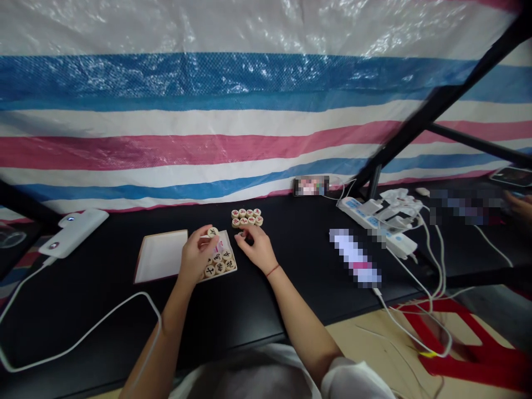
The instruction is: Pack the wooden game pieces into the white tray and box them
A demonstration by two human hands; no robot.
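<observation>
As a round wooden chess piece (213, 232) is pinched in the left hand (195, 259) above the shallow white box of pieces (220, 260), another is gripped by the right hand (256, 247) beside the red-marked cluster (246, 217) on the black table (103, 310). Sorting appears underway; careful placement is judged next.

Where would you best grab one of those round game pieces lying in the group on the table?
Probably by its rim, coming from above with two fingertips. The game pieces are flat discs lying face up and packed close together on the black table, so an outer one is easiest.
</observation>
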